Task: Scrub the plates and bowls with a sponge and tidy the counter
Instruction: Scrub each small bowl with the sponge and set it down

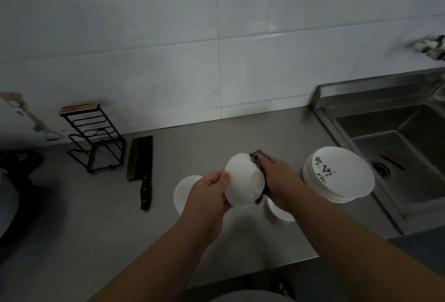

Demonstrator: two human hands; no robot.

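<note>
**Entry: scrub step in progress on one bowl, outer wall and foot**

Positions are given clockwise from the held bowl, 12 o'clock being toward the wall.

Observed: The left hand grips a white bowl above the counter. Its thumb lies on the outer wall and its fingers are curled round the rim. The bowl is tipped so that its foot faces the camera. The right hand holds a grey sponge against the bowl's 3 o'clock side. Its fingers lie over the sponge and bend to the bowl's curve; the thumb is hidden. The sponge touches the bowl from near the rim down past the foot.

Surroundings: A second bowl sits at 8 o'clock, partly behind the left hand. A third bowl sits at 5 o'clock, under the right wrist. A stack of plates stands at 3 o'clock, the top one bearing black script. The sink lies beyond the stack. A cleaver lies flat at 9 o'clock and a wire rack stands at 10 o'clock.

Judgement: The task looks early. One bowl is in hand, and whether the others are cleaned cannot be told.

Next move calls for: The left hand should turn the bowl so that the sponge reaches the rest of the wall and then the inside. The grip must stay firm, since a wet bowl may slip. The bowl should then go down apart from the unwashed pieces.
</note>
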